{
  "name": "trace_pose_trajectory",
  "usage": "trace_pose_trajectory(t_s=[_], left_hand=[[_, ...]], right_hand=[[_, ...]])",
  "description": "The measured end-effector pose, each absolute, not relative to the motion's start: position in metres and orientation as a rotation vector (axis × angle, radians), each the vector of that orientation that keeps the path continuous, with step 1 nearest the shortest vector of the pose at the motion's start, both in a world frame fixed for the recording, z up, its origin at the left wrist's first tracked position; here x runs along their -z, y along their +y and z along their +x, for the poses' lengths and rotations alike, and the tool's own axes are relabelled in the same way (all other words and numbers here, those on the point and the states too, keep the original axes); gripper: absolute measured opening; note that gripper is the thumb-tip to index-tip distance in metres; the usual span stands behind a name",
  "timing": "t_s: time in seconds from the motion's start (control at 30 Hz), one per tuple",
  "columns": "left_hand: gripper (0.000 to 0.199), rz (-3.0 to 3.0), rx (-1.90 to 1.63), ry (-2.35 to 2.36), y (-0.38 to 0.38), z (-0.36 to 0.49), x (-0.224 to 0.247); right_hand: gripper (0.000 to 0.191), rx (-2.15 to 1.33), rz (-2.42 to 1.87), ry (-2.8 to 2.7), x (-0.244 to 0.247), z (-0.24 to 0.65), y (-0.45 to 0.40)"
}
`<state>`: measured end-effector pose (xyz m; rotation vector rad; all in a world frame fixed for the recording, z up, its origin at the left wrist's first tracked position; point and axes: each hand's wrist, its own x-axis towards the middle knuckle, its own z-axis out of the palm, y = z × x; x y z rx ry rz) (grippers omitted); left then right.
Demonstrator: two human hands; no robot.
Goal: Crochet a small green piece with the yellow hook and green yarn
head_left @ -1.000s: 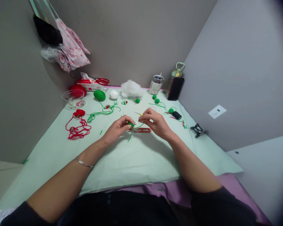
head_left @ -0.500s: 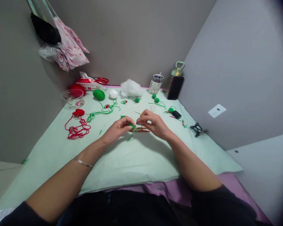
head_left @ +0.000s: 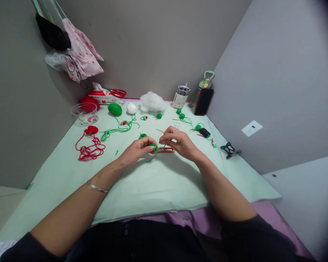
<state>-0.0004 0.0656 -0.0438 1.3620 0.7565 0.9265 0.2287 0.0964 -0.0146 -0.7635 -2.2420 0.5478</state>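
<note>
My left hand (head_left: 143, 148) is closed, thumb and fingertips pinching a small green yarn piece (head_left: 155, 147). A loose green tail hangs from it, and another strand runs right toward my right hand (head_left: 179, 142). That hand is closed in a pinch just right of the piece; what its fingertips hold is too small to make out. Beside its knuckles shows a thin metal tool with a yellow part (head_left: 160, 131); whether it is held or lying there I cannot tell. Below the hands lies a slim red tool (head_left: 169, 150), partly covered. A green yarn bit (head_left: 142, 135) sits behind my left hand.
Left are tangled red yarn (head_left: 91, 147), a clear tub (head_left: 84, 116) and a tissue box (head_left: 104, 99) with red scissors (head_left: 118, 93). Behind are a green yarn ball (head_left: 114, 109), white stuffing (head_left: 153, 102), a can (head_left: 180, 98), and a phone (head_left: 203, 102). A black claw clip (head_left: 229, 150) lies right.
My right hand has shifted slightly right, away from my left fingers, widening the gap. More of the red tool and of the green bit behind my left hand now shows.
</note>
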Motion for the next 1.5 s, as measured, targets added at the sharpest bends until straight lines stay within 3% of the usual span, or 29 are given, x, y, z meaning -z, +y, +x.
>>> trace_pose_trajectory(t_s=[1.5], left_hand=[[0.023, 1.299, -0.881, 0.75, 0.064, 0.001, 0.042]], right_hand=[[0.013, -0.719, -0.805, -2.221, 0.015, 0.224, 0.092]])
